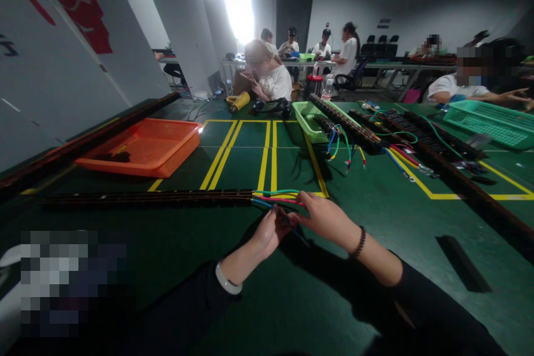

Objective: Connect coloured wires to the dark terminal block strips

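Note:
A long black cable chain (150, 198) lies across the green table, with green, yellow, red and blue wires (273, 197) coming out of its right end. My left hand (269, 232) is closed at the blue wire just past that end, its fingertips pinched on a small dark piece. Close beside it on the right, my right hand (321, 215) is closed too, its fingers at the ends of the wires and against the same dark piece. The fingers partly hide what both hands hold, and its shape cannot be made out.
An orange basket (179, 158) stands behind the chain. Green baskets (306, 122) and more cable chains (354, 125) with loose wires lie at the back right. A black strip (463, 264) rests at the right. People sit across the table and farther back.

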`<state>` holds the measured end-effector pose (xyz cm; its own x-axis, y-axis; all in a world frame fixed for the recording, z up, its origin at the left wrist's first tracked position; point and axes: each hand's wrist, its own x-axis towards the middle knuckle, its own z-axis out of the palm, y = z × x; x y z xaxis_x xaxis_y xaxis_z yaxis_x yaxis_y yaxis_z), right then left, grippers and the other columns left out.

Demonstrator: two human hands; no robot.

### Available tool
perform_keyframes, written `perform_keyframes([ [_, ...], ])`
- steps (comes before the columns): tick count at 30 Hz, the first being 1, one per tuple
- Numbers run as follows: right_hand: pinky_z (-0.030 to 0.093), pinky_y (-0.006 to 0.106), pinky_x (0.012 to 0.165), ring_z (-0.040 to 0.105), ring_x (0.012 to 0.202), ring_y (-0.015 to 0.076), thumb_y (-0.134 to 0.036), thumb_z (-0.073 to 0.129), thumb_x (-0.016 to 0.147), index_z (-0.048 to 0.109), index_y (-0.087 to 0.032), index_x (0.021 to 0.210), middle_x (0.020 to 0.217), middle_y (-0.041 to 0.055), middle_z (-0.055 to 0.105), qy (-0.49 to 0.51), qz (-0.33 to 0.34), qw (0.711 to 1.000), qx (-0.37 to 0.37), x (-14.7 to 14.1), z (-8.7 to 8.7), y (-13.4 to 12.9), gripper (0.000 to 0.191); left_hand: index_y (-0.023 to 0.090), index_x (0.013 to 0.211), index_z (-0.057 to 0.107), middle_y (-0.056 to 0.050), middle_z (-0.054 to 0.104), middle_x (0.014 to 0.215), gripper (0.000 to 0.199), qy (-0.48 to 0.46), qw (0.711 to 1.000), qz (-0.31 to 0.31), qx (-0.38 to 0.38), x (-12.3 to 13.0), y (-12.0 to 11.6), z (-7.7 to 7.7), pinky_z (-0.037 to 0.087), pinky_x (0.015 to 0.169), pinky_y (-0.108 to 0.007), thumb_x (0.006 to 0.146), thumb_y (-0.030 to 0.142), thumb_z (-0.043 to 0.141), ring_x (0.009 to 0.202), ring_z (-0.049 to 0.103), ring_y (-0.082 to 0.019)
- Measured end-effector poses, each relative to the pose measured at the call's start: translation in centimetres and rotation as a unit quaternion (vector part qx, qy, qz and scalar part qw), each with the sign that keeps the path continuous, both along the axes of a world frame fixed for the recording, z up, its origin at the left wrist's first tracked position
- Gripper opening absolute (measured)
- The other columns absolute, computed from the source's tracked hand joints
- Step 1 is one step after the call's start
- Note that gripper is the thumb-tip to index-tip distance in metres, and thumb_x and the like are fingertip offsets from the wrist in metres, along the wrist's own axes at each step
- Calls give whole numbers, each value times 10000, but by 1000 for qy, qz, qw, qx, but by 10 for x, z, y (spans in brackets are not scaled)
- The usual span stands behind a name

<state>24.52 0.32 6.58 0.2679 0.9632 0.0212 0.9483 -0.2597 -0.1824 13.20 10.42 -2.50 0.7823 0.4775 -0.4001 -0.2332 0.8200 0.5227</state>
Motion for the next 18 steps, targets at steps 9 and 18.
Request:
perform_keyframes([
  [9, 450, 285, 583, 667, 741, 232, -181, 452, 855, 432, -151, 1302, 878, 104, 689, -17, 103, 988, -110, -23, -4, -14, 449, 156, 737, 531, -8, 608, 656, 270, 10, 999, -14, 32, -2, 0, -3, 479, 701, -267, 810, 408, 597, 638, 597, -127],
  [18, 484, 292, 705, 650, 846, 221, -94, 388, 842, 632, -220, 1095, 945, 100, 681, -78, 47, 994, -63, 8, -4, -2, 373, 113, 837, 597, -102, 675, 770, 190, -6, 992, -98, 77, -3, -5, 8, 487, 783, -361, 862, 288, 528, 737, 654, -204],
])
